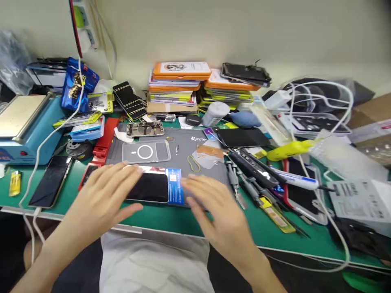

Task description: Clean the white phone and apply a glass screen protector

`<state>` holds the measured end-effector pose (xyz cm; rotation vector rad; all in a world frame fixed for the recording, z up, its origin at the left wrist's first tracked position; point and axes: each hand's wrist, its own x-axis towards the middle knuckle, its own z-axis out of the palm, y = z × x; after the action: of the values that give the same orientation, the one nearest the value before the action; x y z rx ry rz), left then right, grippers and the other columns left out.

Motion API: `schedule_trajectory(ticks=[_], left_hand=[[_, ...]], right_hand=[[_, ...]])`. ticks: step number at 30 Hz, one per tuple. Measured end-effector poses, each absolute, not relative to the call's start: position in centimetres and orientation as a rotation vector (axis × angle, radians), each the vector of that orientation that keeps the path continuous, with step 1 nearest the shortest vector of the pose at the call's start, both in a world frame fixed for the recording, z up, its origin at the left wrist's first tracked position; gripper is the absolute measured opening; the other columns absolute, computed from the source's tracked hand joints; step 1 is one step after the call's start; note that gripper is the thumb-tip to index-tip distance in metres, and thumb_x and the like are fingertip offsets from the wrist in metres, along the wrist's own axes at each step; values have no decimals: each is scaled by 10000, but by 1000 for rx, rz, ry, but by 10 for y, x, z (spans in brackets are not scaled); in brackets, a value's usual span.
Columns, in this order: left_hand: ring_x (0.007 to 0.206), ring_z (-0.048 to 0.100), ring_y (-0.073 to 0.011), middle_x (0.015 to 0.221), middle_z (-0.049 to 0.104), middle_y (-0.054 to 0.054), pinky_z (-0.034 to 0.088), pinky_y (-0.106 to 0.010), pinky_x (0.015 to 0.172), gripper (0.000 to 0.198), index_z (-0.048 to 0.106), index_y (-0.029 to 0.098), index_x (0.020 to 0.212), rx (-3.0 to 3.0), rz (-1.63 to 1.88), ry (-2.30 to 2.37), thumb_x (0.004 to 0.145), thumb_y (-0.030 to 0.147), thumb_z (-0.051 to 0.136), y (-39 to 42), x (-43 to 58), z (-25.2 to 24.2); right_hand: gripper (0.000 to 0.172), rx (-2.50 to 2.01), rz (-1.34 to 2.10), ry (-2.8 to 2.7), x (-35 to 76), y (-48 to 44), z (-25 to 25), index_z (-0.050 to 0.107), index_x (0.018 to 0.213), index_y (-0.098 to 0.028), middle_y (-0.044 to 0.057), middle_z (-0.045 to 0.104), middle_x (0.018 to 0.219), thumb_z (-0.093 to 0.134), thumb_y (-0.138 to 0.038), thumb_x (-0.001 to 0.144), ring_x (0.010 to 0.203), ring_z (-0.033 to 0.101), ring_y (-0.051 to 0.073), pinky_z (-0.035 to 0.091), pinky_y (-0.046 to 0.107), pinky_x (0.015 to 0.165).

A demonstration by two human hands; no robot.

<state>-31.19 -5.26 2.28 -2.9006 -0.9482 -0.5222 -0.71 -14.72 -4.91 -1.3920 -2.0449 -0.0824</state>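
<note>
My left hand (104, 195) hovers with fingers spread over the left end of a black phone screen (149, 187) that lies on the grey work mat (183, 142). My right hand (214, 207) is open too, fingers stretched toward the blue label (174, 185) at the screen's right end. Neither hand grips anything. Behind the screen lie a clear phone case with a ring (145, 151) and an opened phone frame (145, 129).
A blue heating machine (21, 126) stands at the left, a dark phone (50, 181) and a yellow lighter (14, 183) before it. Orange boxes (180, 81) are stacked at the back. Screwdrivers and tweezers (253, 183), a yellow-handled tool (287, 150), white cables and boxes crowd the right.
</note>
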Motion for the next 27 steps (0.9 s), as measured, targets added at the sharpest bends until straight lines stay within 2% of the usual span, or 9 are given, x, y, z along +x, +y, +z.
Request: schedule_trajectory(ticks=[2, 5, 8, 14, 17, 19, 22, 24, 27], left_hand=[[1489, 592, -350, 1618, 619, -162, 462, -523, 1246, 741, 424, 168, 1683, -2910, -389, -815, 1106, 595, 609, -40, -304, 7], [1487, 578, -390, 1643, 588, -194, 472, -547, 1218, 903, 395, 150, 1709, -2962, -252, -853, 1033, 675, 683, -28, -299, -14], [1412, 629, -353, 1584, 638, -174, 506, -492, 1177, 835, 409, 167, 1704, -2990, -218, -839, 1060, 635, 661, -22, -299, -26], [1321, 658, -343, 1528, 657, -158, 542, -482, 1098, 721, 429, 229, 1690, -3018, -149, -862, 1093, 577, 635, -19, -298, -29], [1333, 653, -328, 1512, 667, -146, 547, -471, 1119, 711, 431, 234, 1681, -3076, -254, -939, 1085, 538, 671, -21, -301, -27], [1382, 642, -315, 1545, 653, -117, 542, -454, 1162, 772, 406, 297, 1707, -3152, -343, -1091, 1048, 528, 735, -25, -307, -25], [1459, 625, -311, 1582, 639, -99, 513, -414, 1232, 917, 376, 376, 1739, -3308, -647, -1552, 966, 550, 837, -34, -321, -26], [1477, 629, -321, 1575, 654, -112, 501, -384, 1257, 987, 397, 366, 1742, -3349, -1106, -1936, 914, 652, 851, -39, -328, -28], [1389, 701, -349, 1555, 689, -119, 583, -386, 1174, 1078, 500, 356, 1694, -3221, -1933, -2398, 790, 831, 845, -46, -330, -31]], right_hand=[[343, -1393, -86, -2108, -7, -144, -58, 585, 1525, -134, 128, 629, 1550, 523, -229, 1201, 1480, 568, 266, 480, 491, 1286], [467, -1420, -82, -2201, -9, -143, -76, 520, 1606, -81, 120, 528, 1671, 463, -347, 1226, 1572, 475, 279, 435, 498, 1323], [468, -1444, -83, -2231, -10, -144, -86, 509, 1623, -75, 96, 478, 1712, 442, -313, 1226, 1584, 459, 282, 456, 522, 1304], [411, -1433, -96, -2218, -6, -140, -88, 594, 1558, -83, 86, 530, 1673, 469, -278, 1219, 1532, 512, 287, 454, 517, 1291], [391, -1413, -96, -2216, -7, -140, -87, 621, 1536, -73, 100, 556, 1650, 502, -255, 1211, 1496, 547, 297, 423, 512, 1295], [370, -1385, -107, -2203, -7, -142, -85, 643, 1508, -61, 112, 585, 1620, 546, -239, 1199, 1473, 567, 306, 408, 509, 1294], [339, -1323, -122, -2194, 2, -149, -79, 664, 1467, -43, 132, 629, 1568, 560, -217, 1196, 1441, 596, 302, 430, 476, 1256], [320, -1275, -120, -2190, 19, -159, -75, 671, 1440, -35, 148, 668, 1512, 530, -201, 1205, 1411, 621, 283, 472, 427, 1204], [315, -1291, -57, -2031, 58, -183, -73, 697, 1350, -89, 125, 758, 1327, 457, -258, 1237, 1325, 677, 222, 523, 331, 1150]])
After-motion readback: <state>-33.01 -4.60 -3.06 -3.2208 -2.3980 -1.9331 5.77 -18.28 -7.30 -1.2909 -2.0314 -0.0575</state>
